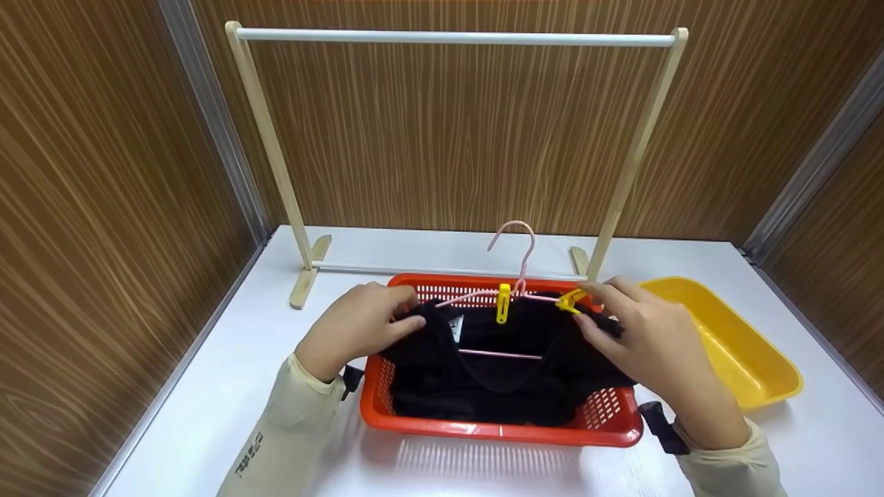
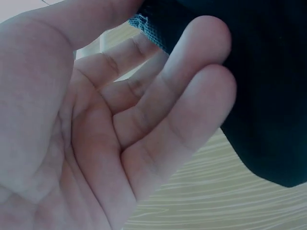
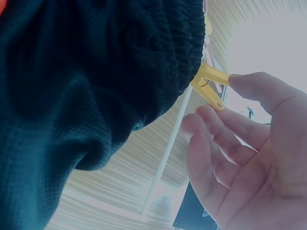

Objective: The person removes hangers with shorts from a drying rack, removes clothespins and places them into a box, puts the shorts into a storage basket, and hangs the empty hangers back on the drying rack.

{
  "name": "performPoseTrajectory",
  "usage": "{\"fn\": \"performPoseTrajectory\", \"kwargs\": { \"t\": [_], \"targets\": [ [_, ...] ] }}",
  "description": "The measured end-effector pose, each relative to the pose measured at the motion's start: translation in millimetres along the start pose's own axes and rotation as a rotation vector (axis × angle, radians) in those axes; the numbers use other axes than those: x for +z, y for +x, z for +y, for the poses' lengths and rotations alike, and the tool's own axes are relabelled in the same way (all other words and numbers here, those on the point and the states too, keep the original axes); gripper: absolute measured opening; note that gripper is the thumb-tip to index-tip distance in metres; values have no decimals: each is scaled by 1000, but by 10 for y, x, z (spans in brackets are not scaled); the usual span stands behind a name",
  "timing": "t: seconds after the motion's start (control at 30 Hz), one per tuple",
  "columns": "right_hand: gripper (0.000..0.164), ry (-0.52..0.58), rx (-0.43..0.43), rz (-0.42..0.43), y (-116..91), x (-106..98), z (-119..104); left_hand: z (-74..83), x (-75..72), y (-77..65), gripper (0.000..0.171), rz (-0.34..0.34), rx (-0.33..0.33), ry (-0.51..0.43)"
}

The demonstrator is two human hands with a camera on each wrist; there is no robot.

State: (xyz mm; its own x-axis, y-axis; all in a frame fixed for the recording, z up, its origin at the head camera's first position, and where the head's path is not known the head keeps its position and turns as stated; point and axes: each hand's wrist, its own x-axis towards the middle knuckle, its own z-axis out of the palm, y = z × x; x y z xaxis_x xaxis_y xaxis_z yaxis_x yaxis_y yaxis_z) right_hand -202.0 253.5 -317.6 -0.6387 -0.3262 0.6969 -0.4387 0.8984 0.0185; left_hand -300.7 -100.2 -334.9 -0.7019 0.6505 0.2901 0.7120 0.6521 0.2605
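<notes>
A black garment (image 1: 497, 397) with a gathered elastic edge, seen in the right wrist view, lies over the red basket, its opening spread wide. A pink hanger (image 1: 530, 252) sits at the garment's upper edge with its hook upward. My left hand (image 1: 362, 321) pinches the garment's left edge between thumb and index finger, beside the hanger's left end. My right hand (image 1: 642, 331) pinches a yellow clothespin (image 3: 211, 81) by its handles at the right part of the hanger. Another yellow clothespin (image 1: 503, 304) is clipped near the hanger's middle. A white label (image 1: 456, 328) shows inside the opening.
Under the garment stands the red basket (image 1: 476, 429) with slotted walls. Behind it rises a wooden rack with a white top bar (image 1: 456, 37). A yellow tray (image 1: 760, 373) is at the right on the white table (image 1: 207, 428). Wood-patterned walls enclose the table.
</notes>
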Motion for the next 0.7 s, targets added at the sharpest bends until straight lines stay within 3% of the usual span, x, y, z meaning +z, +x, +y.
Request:
{"fn": "performPoseTrajectory", "kwargs": {
  "t": [0.23,0.47,0.7],
  "targets": [
    [34,9,-5,-9,-8,6,-11,20,-2,0,35,-43,7,1],
    [22,7,-106,71,-1,27,8,37,3,3,24,-44,3,-5],
    [24,11,-158,72,-4,30,12,44,9,6,24,-45,6,11]
  ]
}}
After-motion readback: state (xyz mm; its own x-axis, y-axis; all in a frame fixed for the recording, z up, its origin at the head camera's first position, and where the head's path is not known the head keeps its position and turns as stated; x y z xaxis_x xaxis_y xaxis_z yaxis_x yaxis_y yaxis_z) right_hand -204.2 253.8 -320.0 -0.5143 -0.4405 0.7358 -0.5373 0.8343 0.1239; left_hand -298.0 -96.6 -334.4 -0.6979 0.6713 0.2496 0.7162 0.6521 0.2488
